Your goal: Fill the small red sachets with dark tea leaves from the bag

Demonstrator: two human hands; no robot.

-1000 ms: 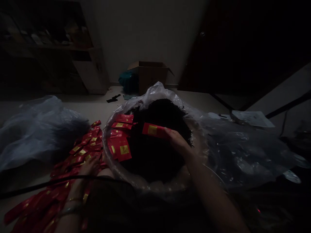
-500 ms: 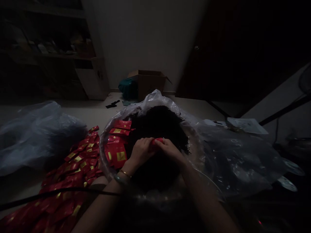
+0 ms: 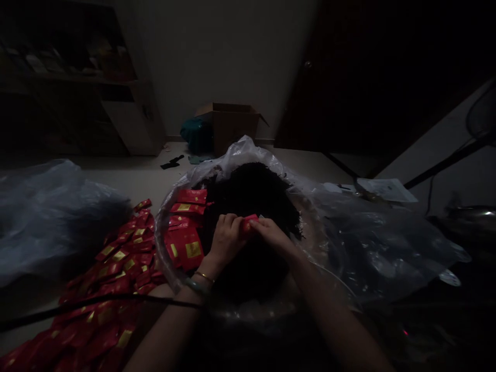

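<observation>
Both hands meet over a round container lined with clear plastic, which holds a heap of dark, loose tea-like leaves. Between them is a small red packet, mostly covered by fingers. My left hand is closed on the packet's left side, with a gold bracelet at the wrist. My right hand pinches its right side. Several red packets with gold labels lie inside the container at the left, beside the leaves.
A large pile of red packets spreads on the left, beside a big clear plastic bag. More clear plastic lies right. An open cardboard box and a teal bundle stand by the wall. A dark cable crosses the lower left.
The view has shifted slightly, so the room sits a little higher and further left. Slightly more of the red packet shows between my fingers. Both hands keep hold of it.
</observation>
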